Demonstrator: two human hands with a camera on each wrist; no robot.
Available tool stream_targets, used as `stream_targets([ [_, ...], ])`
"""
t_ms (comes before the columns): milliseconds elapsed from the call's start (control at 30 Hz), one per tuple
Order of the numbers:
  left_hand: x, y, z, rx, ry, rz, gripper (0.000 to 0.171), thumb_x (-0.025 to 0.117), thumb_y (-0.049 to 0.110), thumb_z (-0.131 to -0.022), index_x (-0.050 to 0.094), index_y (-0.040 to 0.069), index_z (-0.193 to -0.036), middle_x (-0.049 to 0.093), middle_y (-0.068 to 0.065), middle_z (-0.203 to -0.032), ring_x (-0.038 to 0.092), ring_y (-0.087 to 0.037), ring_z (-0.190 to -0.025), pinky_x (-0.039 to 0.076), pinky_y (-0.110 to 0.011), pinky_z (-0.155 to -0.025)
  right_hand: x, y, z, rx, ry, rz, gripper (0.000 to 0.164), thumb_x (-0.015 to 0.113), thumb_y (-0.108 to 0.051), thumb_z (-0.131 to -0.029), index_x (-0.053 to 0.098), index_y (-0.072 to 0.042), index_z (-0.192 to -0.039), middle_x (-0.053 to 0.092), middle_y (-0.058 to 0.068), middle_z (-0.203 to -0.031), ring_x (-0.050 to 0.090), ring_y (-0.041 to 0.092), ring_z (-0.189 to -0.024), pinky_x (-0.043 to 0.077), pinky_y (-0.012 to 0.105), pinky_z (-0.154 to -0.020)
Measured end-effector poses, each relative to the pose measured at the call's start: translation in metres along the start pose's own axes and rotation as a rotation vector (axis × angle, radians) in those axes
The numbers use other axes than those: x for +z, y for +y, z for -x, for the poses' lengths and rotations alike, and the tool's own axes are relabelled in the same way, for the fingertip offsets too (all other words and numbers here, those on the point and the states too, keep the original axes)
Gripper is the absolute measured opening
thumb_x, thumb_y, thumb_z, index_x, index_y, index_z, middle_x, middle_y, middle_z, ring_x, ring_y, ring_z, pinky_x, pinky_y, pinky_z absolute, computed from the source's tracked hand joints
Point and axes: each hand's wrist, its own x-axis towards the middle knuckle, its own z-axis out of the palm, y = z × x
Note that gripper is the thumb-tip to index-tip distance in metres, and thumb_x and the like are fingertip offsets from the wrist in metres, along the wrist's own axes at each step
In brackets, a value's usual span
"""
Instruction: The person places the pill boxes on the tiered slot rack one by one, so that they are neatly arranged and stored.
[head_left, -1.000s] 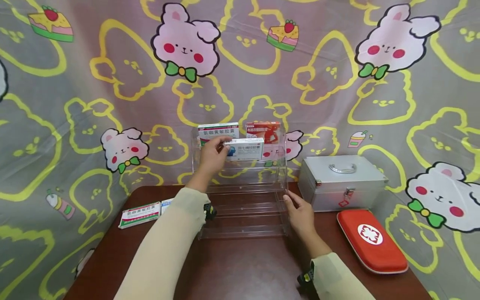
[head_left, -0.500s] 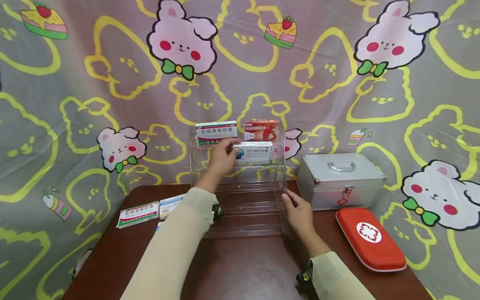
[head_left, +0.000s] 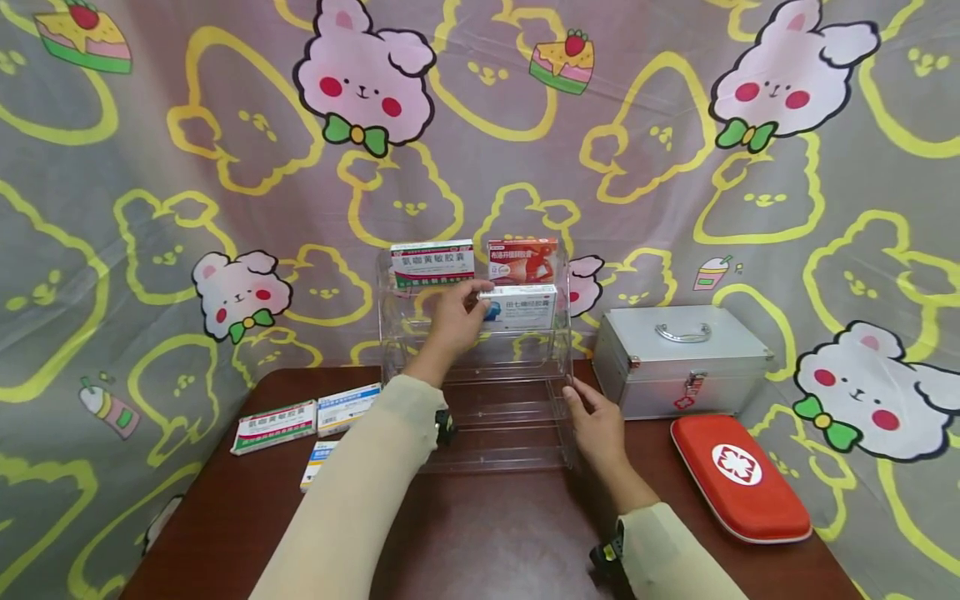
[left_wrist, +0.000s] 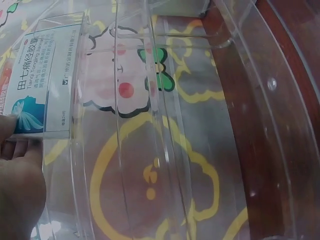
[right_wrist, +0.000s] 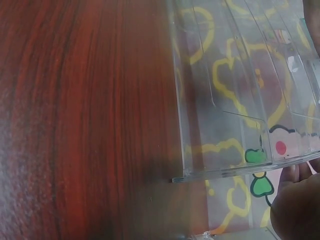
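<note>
A clear acrylic tiered display rack (head_left: 491, 372) stands at the back of the table. My left hand (head_left: 459, 321) pinches the left end of a white medicine box (head_left: 527, 308) with a blue head picture, at the rack's second tier. In the left wrist view, clear plastic overlaps part of this medicine box (left_wrist: 56, 80), and the thumb lies on its face. Above it, the top tier bears a white, green and red medicine box (head_left: 432, 262) and an orange-red medicine box (head_left: 522, 262). My right hand (head_left: 600, 429) grips the rack's right side edge, low down.
Left of the rack lie a green-and-white medicine box (head_left: 275, 427) and two blue-and-white boxes, one a long box (head_left: 348, 408), the other a partly hidden box (head_left: 317, 463). A silver case (head_left: 682, 362) and a red zip case (head_left: 741, 479) rest at the right. A patterned curtain (head_left: 480, 183) hangs behind.
My left hand has moved the white medicine box right and slightly down along the second tier, under the orange-red box. The right hand stays on the rack's side.
</note>
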Motion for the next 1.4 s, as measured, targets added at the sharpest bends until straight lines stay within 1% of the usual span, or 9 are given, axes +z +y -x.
stream_targets([
  [233,-0.002,0.003,0.000,0.026,-0.020,-0.102,0.030,0.065,0.010,-0.109,0.072,0.011,-0.139,0.070,-0.013,-0.119,0.062,-0.024,-0.101,0.056,-0.041,-0.091,0.003,-0.003,0.002,0.010,0.005,-0.009,0.038,0.071,-0.028,-0.109,0.074,-0.007,-0.141,0.075,0.013,-0.138,0.070,0.031,-0.130,0.053,0.050,-0.112],
  [400,-0.005,0.002,0.001,0.025,-0.026,-0.113,0.032,0.066,0.010,-0.109,0.072,0.011,-0.140,0.071,-0.013,-0.132,0.064,-0.025,-0.108,0.058,-0.043,-0.098,0.004,-0.004,0.003,0.005,-0.004,-0.012,0.039,0.071,-0.028,-0.109,0.074,-0.006,-0.141,0.074,0.015,-0.138,0.070,0.034,-0.131,0.053,0.051,-0.113],
  [600,-0.016,0.001,0.005,0.006,-0.021,-0.049,0.039,0.069,0.010,-0.108,0.069,0.012,-0.147,0.072,-0.013,-0.143,0.069,-0.029,-0.128,0.058,-0.042,-0.111,0.006,-0.003,0.003,0.005,-0.005,-0.011,0.039,0.071,-0.029,-0.109,0.074,-0.007,-0.141,0.075,0.014,-0.137,0.072,0.033,-0.128,0.056,0.047,-0.108],
  [767,-0.035,-0.001,0.017,0.042,0.012,0.021,0.038,0.070,0.008,-0.107,0.070,0.007,-0.145,0.073,-0.014,-0.143,0.070,-0.031,-0.133,0.057,-0.041,-0.113,0.006,-0.002,0.003,0.001,0.011,-0.006,0.038,0.072,-0.027,-0.108,0.075,-0.007,-0.140,0.076,0.014,-0.136,0.072,0.031,-0.126,0.056,0.043,-0.106],
  [933,-0.076,-0.010,0.047,0.067,0.001,0.007,0.029,0.072,0.014,-0.107,0.074,0.005,-0.134,0.077,-0.015,-0.130,0.074,-0.030,-0.120,0.061,-0.039,-0.102,0.006,-0.004,0.003,-0.001,-0.006,-0.019,0.038,0.073,-0.027,-0.108,0.075,-0.006,-0.139,0.076,0.015,-0.135,0.073,0.032,-0.124,0.055,0.027,-0.099],
  [1067,-0.122,-0.025,0.081,0.024,-0.082,-0.025,0.026,0.074,0.022,-0.106,0.076,0.005,-0.126,0.078,-0.016,-0.121,0.074,-0.028,-0.106,0.060,-0.031,-0.086,0.006,-0.005,0.004,0.015,-0.010,-0.025,0.039,0.072,-0.028,-0.108,0.074,-0.007,-0.140,0.076,0.015,-0.135,0.072,0.031,-0.125,0.046,0.009,-0.091],
  [1133,-0.143,-0.037,0.097,-0.017,-0.135,-0.038,0.028,0.075,0.025,-0.106,0.076,0.006,-0.126,0.078,-0.017,-0.121,0.074,-0.026,-0.105,0.059,-0.028,-0.084,0.005,-0.006,0.004,0.023,-0.006,-0.026,0.039,0.072,-0.029,-0.108,0.074,-0.007,-0.140,0.075,0.015,-0.135,0.071,0.031,-0.126,0.044,0.007,-0.090],
  [1267,-0.172,-0.070,0.130,-0.108,-0.204,-0.055,0.031,0.076,0.022,-0.105,0.074,0.002,-0.130,0.076,-0.021,-0.126,0.073,-0.021,-0.108,0.059,-0.026,-0.088,0.003,-0.005,0.003,0.031,-0.013,-0.021,0.041,0.070,-0.031,-0.109,0.073,-0.006,-0.142,0.074,0.017,-0.137,0.070,0.032,-0.129,0.051,0.021,-0.099],
  [1400,-0.183,-0.113,0.163,-0.214,-0.241,-0.078,0.036,0.078,0.019,-0.103,0.072,0.000,-0.133,0.076,-0.021,-0.129,0.073,-0.020,-0.113,0.059,-0.025,-0.091,0.000,-0.004,0.003,0.034,-0.006,-0.001,0.041,0.070,-0.031,-0.109,0.073,-0.006,-0.142,0.073,0.017,-0.138,0.069,0.034,-0.131,0.054,0.044,-0.108],
])
